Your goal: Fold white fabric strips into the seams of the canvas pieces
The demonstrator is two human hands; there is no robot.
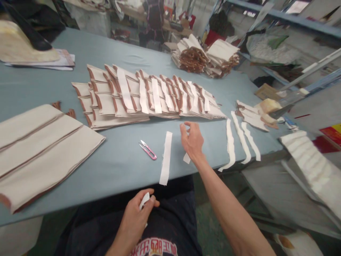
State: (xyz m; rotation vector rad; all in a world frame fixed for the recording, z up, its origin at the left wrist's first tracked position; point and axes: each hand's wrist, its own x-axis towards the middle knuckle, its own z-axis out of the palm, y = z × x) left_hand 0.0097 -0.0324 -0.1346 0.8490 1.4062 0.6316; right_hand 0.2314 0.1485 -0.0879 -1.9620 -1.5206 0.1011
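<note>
My left hand [137,213] is closed round a small white fabric strip [144,201], just in front of the table edge by my lap. Over the table, my right hand [193,139] has its fingers curled with a gap between thumb and fingers. The end of another white strip [187,158] shows below its wrist; the rest is hidden. Between the hands lies a flat white strip [166,158], and left of it pink thread snips [148,150]. Beyond is a row of overlapping beige fabric panels [103,103] with brown edges, several white strips laid across them.
Beige panels [48,142] lie at the left. Three long white strips [230,145] sit at the right, near a small fabric piece [252,115]. Folded bundles [191,53] are stacked at the back. A metal frame [309,71] stands to the right. A person [155,17] is in the background.
</note>
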